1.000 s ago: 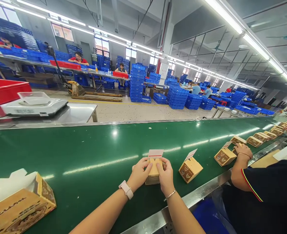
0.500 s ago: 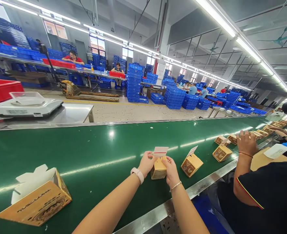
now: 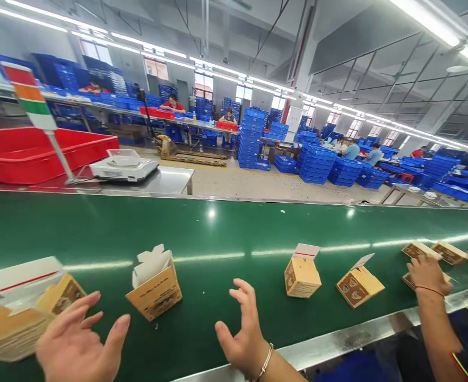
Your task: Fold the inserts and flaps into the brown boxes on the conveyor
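Observation:
My left hand [image 3: 83,339] is open at the lower left, fingers spread, just in front of a large-looking cardboard box [image 3: 15,323] whose white flap with a red stripe stands up. Whether the fingertips touch that box I cannot tell. My right hand [image 3: 244,329], with a bracelet at its wrist, hovers open and empty over the green conveyor belt [image 3: 218,233]. Between and beyond my hands sits a brown printed box [image 3: 156,292] with its white flaps raised. To the right stand a box [image 3: 302,277] with its red-striped flap up and another tilted box [image 3: 359,286].
At the right, a co-worker's hand [image 3: 429,273] is on a box, near several more boxes. Past the belt are a red bin [image 3: 46,159], a white scale [image 3: 124,165] and stacked blue crates [image 3: 252,138]. A metal edge [image 3: 321,347] runs along the near side.
Both my hands have let go of the box they held and moved left, opening. That box now stands alone on the belt. The view has swung left, bringing another box into sight.

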Demonstrator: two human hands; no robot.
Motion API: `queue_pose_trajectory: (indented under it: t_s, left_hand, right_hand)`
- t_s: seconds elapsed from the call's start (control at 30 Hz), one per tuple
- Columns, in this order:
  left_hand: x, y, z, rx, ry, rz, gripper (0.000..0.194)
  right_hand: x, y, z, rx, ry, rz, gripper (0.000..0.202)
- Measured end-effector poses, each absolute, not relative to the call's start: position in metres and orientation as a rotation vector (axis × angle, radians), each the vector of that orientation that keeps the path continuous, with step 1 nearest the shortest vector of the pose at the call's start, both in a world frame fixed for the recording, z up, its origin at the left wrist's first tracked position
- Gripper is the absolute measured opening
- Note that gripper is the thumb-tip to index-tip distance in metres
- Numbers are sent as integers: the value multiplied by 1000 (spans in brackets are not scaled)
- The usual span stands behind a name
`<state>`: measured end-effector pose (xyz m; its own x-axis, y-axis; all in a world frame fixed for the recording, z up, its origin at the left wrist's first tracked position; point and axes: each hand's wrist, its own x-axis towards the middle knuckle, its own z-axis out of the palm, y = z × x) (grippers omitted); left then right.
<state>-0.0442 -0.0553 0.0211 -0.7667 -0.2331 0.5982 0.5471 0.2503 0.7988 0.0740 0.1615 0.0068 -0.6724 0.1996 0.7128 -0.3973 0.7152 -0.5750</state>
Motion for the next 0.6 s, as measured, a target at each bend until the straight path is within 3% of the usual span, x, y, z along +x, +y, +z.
queue_pose_trajectory:
  t_s: [0.13,0.27,0.43,0.6]
  left_hand:
    - [-65,-59,7,-447,-2199,-1412,50]
    - [-71,-39,-5,-884,-2117,-1112,39]
    - [-75,-23,-7,-1002,-2118,-921,37]
    - [-79,-2,-1,-1087,-2082,-736,31]
  right_hand:
    - [25,161,17,454,-2206,1124,54]
    - [-21,163,18,485,-2332,1189,66]
    - [-43,166,25,540,-2412,1221,54]
    - [-36,170,19,262,-2425,1419,52]
